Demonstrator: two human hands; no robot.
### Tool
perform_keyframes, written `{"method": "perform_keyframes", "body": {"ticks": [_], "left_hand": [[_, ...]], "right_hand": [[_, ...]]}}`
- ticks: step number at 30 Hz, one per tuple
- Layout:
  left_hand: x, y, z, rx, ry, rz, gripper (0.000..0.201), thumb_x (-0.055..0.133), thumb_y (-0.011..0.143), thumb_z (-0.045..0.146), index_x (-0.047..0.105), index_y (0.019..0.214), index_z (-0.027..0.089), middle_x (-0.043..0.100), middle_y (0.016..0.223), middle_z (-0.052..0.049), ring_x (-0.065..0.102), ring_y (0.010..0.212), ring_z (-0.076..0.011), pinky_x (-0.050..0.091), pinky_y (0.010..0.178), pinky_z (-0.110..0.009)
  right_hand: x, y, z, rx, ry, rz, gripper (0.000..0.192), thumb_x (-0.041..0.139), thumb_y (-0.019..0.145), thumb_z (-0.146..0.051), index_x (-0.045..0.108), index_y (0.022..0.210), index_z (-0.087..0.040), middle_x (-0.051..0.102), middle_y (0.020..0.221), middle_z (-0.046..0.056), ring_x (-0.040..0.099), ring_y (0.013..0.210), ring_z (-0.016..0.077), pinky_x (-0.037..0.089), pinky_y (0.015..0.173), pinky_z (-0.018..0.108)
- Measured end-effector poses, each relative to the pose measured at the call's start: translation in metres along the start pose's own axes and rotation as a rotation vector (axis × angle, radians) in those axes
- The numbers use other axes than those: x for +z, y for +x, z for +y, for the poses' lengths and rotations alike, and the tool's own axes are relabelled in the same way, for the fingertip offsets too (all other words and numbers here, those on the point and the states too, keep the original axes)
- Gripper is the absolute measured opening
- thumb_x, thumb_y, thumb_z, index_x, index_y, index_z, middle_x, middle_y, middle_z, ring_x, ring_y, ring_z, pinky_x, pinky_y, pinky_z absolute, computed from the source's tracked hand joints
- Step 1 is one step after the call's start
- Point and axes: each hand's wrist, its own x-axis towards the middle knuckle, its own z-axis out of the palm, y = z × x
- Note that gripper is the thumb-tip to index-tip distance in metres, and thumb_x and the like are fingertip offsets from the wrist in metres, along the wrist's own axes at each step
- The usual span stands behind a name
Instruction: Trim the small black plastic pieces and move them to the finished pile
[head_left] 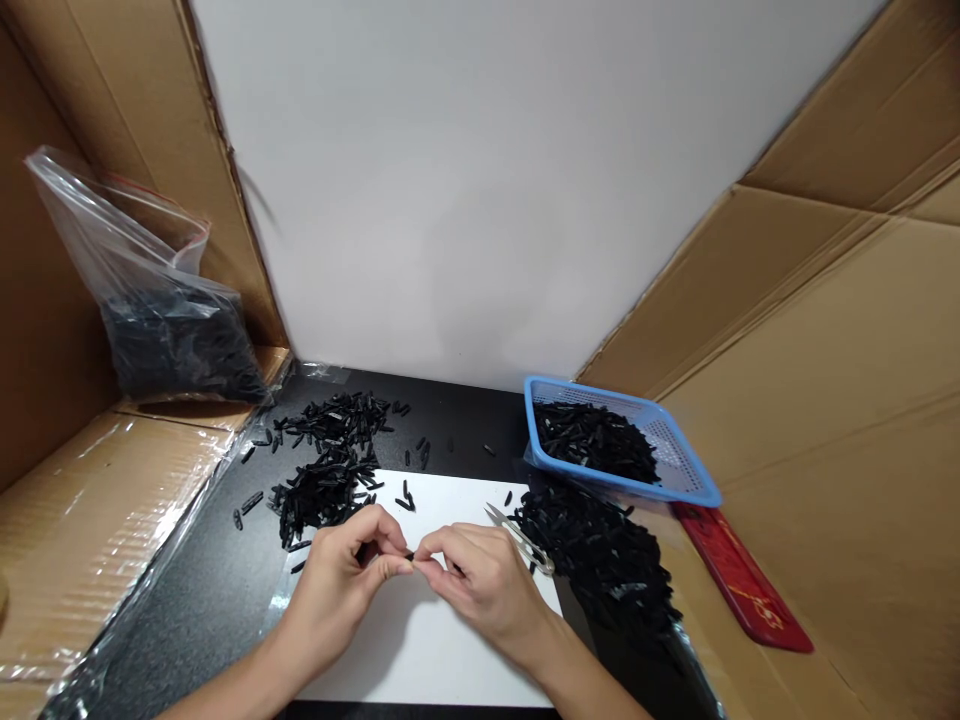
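Over a white sheet (pixel 442 655), my left hand (pixel 349 565) pinches a small black piece (pixel 409 556) between thumb and index finger. My right hand (pixel 487 580) meets it fingertip to fingertip, thumb and index closed on the same piece. Most of the piece is hidden by the fingers, so its exact kind cannot be made out. Just right of my right hand lie small metal thread snips (pixel 534 553), blades pointing up and left. A few loose black pieces (pixel 406 497) rest on the sheet beyond my hands.
Small black elongated pieces form a heap (pixel 322 490) at left. A larger black heap (pixel 607 555) lies at right, below a blue basket (pixel 697 482) holding more. A plastic bag (pixel 180 340) of dark contents stands far left. A red flat object (pixel 742 580) lies by the cardboard wall (pixel 840 400).
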Motion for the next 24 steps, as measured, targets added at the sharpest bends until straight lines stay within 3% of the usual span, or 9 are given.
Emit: {"method": "perform_keyframes", "body": {"ticks": [5, 8, 12, 15, 18, 22, 24], "left_hand": [[0.001, 0.000, 0.001, 0.058, 0.027, -0.015, 0.017, 0.067, 0.081, 0.031, 0.062, 0.069, 0.020, 0.063, 0.063, 0.003, 0.056, 0.059, -0.0131, 0.040, 0.056, -0.022], [0.002, 0.000, 0.003, 0.061, 0.018, -0.027, 0.016, 0.068, 0.080, 0.030, 0.063, 0.069, 0.020, 0.064, 0.064, 0.002, 0.057, 0.060, -0.0137, 0.041, 0.057, -0.022], [-0.002, 0.002, 0.007, -0.057, -0.111, -0.054, 0.013, 0.070, 0.077, 0.029, 0.063, 0.072, 0.020, 0.065, 0.064, 0.003, 0.058, 0.062, -0.0140, 0.041, 0.059, -0.023], [-0.010, 0.006, 0.008, -0.129, -0.213, 0.023, 0.015, 0.075, 0.072, 0.028, 0.062, 0.072, 0.020, 0.062, 0.061, 0.005, 0.055, 0.061, -0.0130, 0.041, 0.059, -0.022], [-0.015, 0.009, 0.010, -0.142, -0.241, 0.091, 0.017, 0.078, 0.067, 0.026, 0.062, 0.071, 0.020, 0.061, 0.062, 0.005, 0.054, 0.062, -0.0127, 0.041, 0.060, -0.022], [-0.015, 0.010, 0.011, -0.154, -0.233, 0.100, 0.017, 0.079, 0.065, 0.027, 0.063, 0.070, 0.020, 0.062, 0.061, 0.005, 0.055, 0.062, -0.0134, 0.042, 0.060, -0.022], [-0.014, 0.010, 0.011, -0.152, -0.225, 0.105, 0.017, 0.079, 0.065, 0.027, 0.064, 0.070, 0.020, 0.063, 0.061, 0.004, 0.056, 0.062, -0.0137, 0.043, 0.060, -0.023]], "right_hand": [[0.000, -0.003, 0.004, 0.042, 0.033, -0.086, 0.008, 0.060, 0.083, -0.011, 0.061, 0.083, -0.019, 0.055, 0.060, -0.005, 0.047, 0.050, 0.0096, 0.032, 0.052, 0.022], [0.002, -0.003, 0.005, 0.047, 0.058, -0.075, 0.011, 0.060, 0.078, -0.009, 0.060, 0.081, -0.020, 0.051, 0.058, -0.006, 0.044, 0.048, 0.0088, 0.032, 0.050, 0.021], [0.007, -0.002, 0.002, 0.008, 0.080, 0.025, 0.012, 0.056, 0.073, -0.009, 0.058, 0.076, -0.020, 0.047, 0.054, -0.008, 0.039, 0.042, 0.0075, 0.032, 0.047, 0.019], [0.011, -0.003, -0.002, -0.011, 0.103, 0.033, 0.012, 0.056, 0.067, -0.009, 0.059, 0.072, -0.019, 0.045, 0.051, -0.008, 0.038, 0.040, 0.0071, 0.032, 0.045, 0.018], [0.012, -0.004, -0.007, -0.013, 0.137, -0.110, 0.013, 0.058, 0.064, -0.009, 0.064, 0.070, -0.019, 0.045, 0.048, -0.009, 0.039, 0.040, 0.0067, 0.032, 0.044, 0.017], [0.008, -0.005, -0.013, -0.031, 0.126, -0.315, 0.026, 0.055, 0.072, -0.005, 0.072, 0.082, -0.022, 0.052, 0.050, -0.008, 0.039, 0.041, 0.0074, 0.035, 0.048, 0.017], [0.004, -0.005, -0.015, -0.011, 0.122, -0.354, 0.016, 0.060, 0.078, -0.013, 0.072, 0.081, -0.023, 0.053, 0.050, -0.008, 0.040, 0.042, 0.0087, 0.036, 0.049, 0.019]]}}
